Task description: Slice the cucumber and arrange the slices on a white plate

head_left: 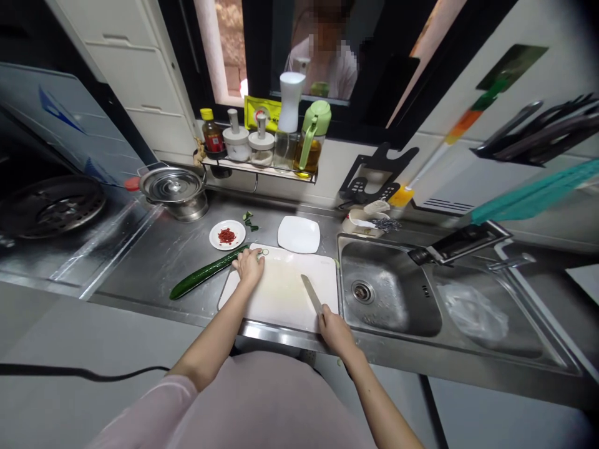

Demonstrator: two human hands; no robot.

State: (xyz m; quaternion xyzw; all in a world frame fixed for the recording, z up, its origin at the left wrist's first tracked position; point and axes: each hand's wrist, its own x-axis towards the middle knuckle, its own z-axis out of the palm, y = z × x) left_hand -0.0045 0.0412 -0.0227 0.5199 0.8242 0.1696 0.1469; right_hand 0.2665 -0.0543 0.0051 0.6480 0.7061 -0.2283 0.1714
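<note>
My right hand (334, 330) grips the handle of a kitchen knife (311, 293), its blade angled up and left over the white cutting board (281, 299). At the board's upper left corner rests my left hand (249, 267), palm down with the fingers spread. Its fingertips are beside the far end of a long green cucumber (206, 274), which lies diagonally on the steel counter. Whether they touch the cucumber is hard to tell. Near the fingertips, a thin pale-green ring (265, 252) shows on the board's edge.
Behind the board stand a plate of chopped red pieces (227, 236), green scraps (250, 222) and a white plate (299, 234). A sink (393, 287) with a faucet (463, 243) lies right, a lidded steel pot (175, 190) left. Above hangs a condiment rack (262, 169).
</note>
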